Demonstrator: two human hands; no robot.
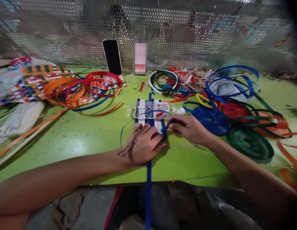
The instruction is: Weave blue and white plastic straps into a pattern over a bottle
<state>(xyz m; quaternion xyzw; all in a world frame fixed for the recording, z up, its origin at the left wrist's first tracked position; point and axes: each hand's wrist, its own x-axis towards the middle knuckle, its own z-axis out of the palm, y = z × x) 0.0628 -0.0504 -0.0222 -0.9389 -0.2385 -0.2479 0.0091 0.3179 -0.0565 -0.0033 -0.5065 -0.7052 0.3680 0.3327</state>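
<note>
A small blue-and-white woven strip mat (152, 123) lies near the front edge of the green table (91, 134). The left hand (141, 143) presses flat on it, fingers spread; the right hand (188, 127) pinches a blue strip (166, 112). A plastic bottle (153, 110) lies across the weave's far end.

1. Two hands: left hand (142, 143), right hand (189, 127).
2. One plastic bottle (153, 110).
3. One phone (112, 57).
4. One green strap coil (250, 143).
5. One blue strap coil (210, 118).
6. One woven mat (33, 81).
</note>
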